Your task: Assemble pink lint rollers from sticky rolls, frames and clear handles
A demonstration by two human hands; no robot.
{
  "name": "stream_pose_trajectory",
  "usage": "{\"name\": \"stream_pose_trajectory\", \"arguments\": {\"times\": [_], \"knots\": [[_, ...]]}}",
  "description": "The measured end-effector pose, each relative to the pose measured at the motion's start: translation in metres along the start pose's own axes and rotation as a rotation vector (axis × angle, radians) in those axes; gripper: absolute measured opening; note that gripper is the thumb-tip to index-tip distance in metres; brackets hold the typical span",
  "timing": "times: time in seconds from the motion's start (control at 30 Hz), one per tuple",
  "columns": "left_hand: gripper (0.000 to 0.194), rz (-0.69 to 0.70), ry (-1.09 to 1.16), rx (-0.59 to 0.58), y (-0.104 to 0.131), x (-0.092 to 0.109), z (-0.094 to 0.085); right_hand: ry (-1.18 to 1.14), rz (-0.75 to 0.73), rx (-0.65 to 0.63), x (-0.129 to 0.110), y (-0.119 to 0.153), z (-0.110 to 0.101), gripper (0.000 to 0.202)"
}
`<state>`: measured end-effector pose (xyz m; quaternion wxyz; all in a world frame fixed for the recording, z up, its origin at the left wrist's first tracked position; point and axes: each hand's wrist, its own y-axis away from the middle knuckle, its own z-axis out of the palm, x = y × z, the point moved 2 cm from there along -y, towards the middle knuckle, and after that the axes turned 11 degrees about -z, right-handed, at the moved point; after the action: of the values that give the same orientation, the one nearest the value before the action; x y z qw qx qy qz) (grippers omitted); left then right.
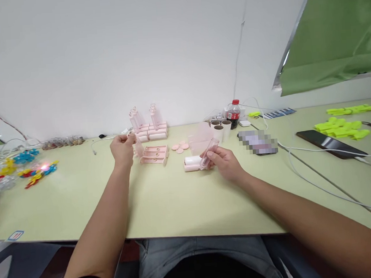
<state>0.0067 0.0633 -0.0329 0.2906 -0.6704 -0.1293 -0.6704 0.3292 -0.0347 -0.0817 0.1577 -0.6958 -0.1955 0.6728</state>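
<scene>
a clear pink case (209,152) sits between the fingers of the right hand (225,163), just beside a white roll (192,160). the left hand (121,150) has its fingers pinched narrow beside a translucent pink piece (138,147); i can't tell whether they grip it. both forearms (103,208) reach forward over the pale green tabletop (177,207), an open pink tray (155,156) between the hands, a white wall (119,54) behind.

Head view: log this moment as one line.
left hand: at pink piece, grip unclear; right hand: holding clear plastic; between hands: pink discs, pink tray
</scene>
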Motion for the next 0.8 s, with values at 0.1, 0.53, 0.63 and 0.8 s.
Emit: {"name": "stream_pose_trajectory", "arguments": {"times": [0.1, 0.53, 0.63, 0.8], "knots": [[0.027, -0.077, 0.067, -0.23, 0.035, 0.005, 0.022, -0.032, 0.015, -0.016, -0.002, 0.0, 0.001, 0.033], [0.048, -0.329, 0.078, -0.941, 0.126, -0.014, 0.066, 0.409, -0.133, -0.233, -0.009, 0.006, 0.002, 0.029], [0.047, -0.327, 0.093, -0.931, 0.12, -0.014, 0.064, 0.545, -0.094, -0.329, -0.007, 0.006, 0.003, 0.03], [0.04, -0.27, 0.046, -0.993, 0.121, -0.015, 0.063, 0.586, -0.098, -0.345, -0.004, 0.005, 0.002, 0.034]]}}
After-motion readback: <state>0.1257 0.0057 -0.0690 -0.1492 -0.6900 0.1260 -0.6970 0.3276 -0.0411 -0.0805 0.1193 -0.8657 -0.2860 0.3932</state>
